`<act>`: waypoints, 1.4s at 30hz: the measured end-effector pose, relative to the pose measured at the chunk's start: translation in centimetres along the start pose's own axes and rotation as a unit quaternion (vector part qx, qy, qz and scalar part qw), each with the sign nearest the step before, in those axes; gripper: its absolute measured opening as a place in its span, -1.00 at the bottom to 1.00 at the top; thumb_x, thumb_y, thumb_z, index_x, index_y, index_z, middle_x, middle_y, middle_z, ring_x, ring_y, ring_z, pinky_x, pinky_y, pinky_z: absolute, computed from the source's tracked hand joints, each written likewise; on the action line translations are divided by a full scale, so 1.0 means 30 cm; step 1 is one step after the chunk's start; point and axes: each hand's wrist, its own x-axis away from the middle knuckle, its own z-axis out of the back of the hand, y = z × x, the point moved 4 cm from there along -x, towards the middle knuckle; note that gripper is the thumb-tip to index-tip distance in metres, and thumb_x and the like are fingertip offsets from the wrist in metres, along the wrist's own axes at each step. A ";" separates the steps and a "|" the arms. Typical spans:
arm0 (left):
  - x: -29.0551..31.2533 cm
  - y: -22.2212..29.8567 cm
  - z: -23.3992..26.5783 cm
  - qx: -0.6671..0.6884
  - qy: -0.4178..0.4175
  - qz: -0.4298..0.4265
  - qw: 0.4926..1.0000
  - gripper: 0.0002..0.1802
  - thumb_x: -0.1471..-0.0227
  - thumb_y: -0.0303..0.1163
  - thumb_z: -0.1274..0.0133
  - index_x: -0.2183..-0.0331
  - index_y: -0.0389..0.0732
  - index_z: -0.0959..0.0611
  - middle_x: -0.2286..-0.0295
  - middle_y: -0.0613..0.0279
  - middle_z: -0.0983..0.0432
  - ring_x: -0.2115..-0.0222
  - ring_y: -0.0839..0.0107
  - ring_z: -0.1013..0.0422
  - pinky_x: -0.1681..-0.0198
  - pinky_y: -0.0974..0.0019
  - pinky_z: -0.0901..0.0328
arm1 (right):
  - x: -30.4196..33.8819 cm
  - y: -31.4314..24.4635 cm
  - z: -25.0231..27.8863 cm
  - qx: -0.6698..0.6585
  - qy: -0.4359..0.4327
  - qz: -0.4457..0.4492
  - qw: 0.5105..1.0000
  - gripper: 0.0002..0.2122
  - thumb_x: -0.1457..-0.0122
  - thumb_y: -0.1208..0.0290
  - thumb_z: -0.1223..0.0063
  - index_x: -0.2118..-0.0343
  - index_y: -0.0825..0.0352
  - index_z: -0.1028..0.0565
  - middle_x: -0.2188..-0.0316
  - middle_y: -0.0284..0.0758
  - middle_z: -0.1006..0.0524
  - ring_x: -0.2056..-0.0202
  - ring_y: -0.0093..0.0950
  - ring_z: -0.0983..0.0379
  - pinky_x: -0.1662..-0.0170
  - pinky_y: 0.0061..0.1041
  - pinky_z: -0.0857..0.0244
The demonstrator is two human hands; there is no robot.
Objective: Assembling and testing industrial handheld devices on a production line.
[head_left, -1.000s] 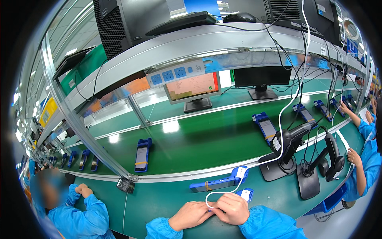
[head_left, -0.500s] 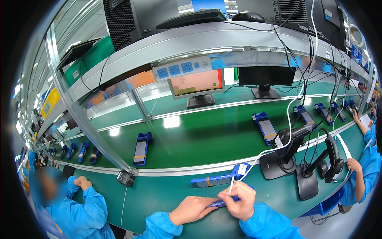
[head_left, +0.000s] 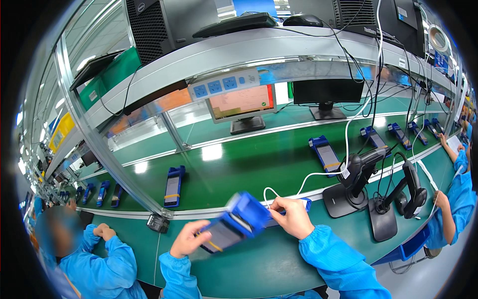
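Note:
My left hand (head_left: 188, 239) grips the lower end of a blue handheld terminal (head_left: 234, 225) with a dark screen and a yellow band round it. The terminal is tilted above the bench, and its thick upper end is smeared by motion. Close to that end, my right hand (head_left: 294, 218) pinches a white cable (head_left: 312, 174) near its tip; the fingers cover the tip, so I cannot tell whether it touches the terminal. A second blue terminal (head_left: 306, 203) lies behind my right hand, mostly hidden by it.
Two black scanners on stands, a near one (head_left: 343, 199) and another (head_left: 383, 224), stand to the right. A green belt (head_left: 239, 169) beyond the bench carries several blue terminals. Co-workers in blue sleeves sit left (head_left: 107, 264) and right (head_left: 450, 219). A metal post (head_left: 112, 139) rises at left.
My left hand has lifted the terminal off the bench and moved left with it, tilting it up. My right hand has shifted up slightly, still pinching the white cable.

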 end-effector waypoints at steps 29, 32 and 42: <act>-0.571 -0.602 0.052 0.072 0.278 0.181 0.941 -0.50 -0.43 -0.21 -0.09 -0.13 -0.46 -0.57 0.04 0.05 -0.68 0.05 0.35 -0.59 -0.05 0.30 -0.42 | 0.037 -0.006 -0.030 0.145 0.020 0.124 0.981 -0.80 -0.11 0.40 -0.47 0.43 0.31 -0.59 0.46 -0.23 -0.64 0.40 -0.22 -0.61 0.33 -0.29 -0.45; -0.538 -0.607 0.090 0.033 0.316 0.148 0.937 -0.42 -0.38 -0.20 -0.14 -0.21 -0.46 -0.49 -0.02 -0.04 -0.64 0.01 0.26 -0.58 -0.09 0.25 -0.42 | 0.051 -0.005 -0.057 0.147 0.039 0.130 0.980 -0.79 -0.13 0.41 -0.46 0.42 0.32 -0.57 0.46 -0.23 -0.63 0.40 -0.21 -0.61 0.34 -0.26 -0.45; -0.470 -0.428 -0.062 -0.372 0.343 -0.007 0.862 -0.29 -0.13 -0.36 -0.25 -0.28 -0.20 -0.43 -0.23 0.04 -0.40 -0.30 0.00 -0.20 -0.35 -0.12 -0.04 | 0.111 -0.027 -0.115 0.256 0.055 0.144 0.954 -0.80 -0.25 0.32 -0.32 0.24 0.30 -0.52 0.41 -0.27 -0.61 0.31 -0.23 -0.58 0.12 -0.22 -0.40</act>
